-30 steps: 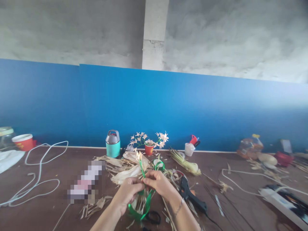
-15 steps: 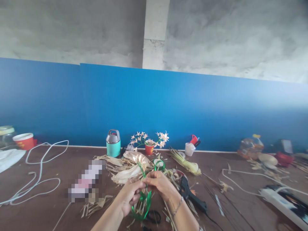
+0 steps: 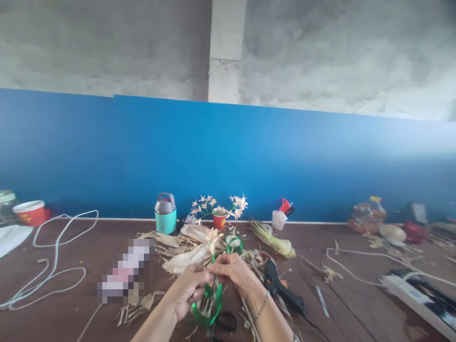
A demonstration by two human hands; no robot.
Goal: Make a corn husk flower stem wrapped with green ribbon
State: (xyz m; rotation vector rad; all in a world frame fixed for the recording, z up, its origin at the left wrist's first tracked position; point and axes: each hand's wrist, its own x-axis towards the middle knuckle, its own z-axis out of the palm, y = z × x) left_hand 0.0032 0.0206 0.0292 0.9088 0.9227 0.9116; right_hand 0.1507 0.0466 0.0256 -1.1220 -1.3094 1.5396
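Observation:
My left hand [image 3: 187, 289] and my right hand [image 3: 233, 270] meet over the brown table [image 3: 64, 304], both pinched on a thin green-wrapped stem topped with a pale husk flower [image 3: 213, 235]. A loop of green ribbon [image 3: 210, 311] hangs from the stem below my fingers. A small roll of green ribbon [image 3: 234, 243] lies just beyond my hands. Dried corn husks [image 3: 185, 256] are heaped behind and under them.
A black glue gun [image 3: 280, 287] lies right of my wrist and black scissors [image 3: 226, 321] below the ribbon. At the blue wall stand a teal container [image 3: 166, 213], a red pot of husk flowers [image 3: 220, 219] and a white cup [image 3: 279, 219]. White cords [image 3: 53, 266] trail left; a power strip [image 3: 416, 297] sits right.
The flower on the stem has tipped from upright-left to more upright between my hands. The ribbon loop has drawn in slightly. Both hands stay pinched at the same spot.

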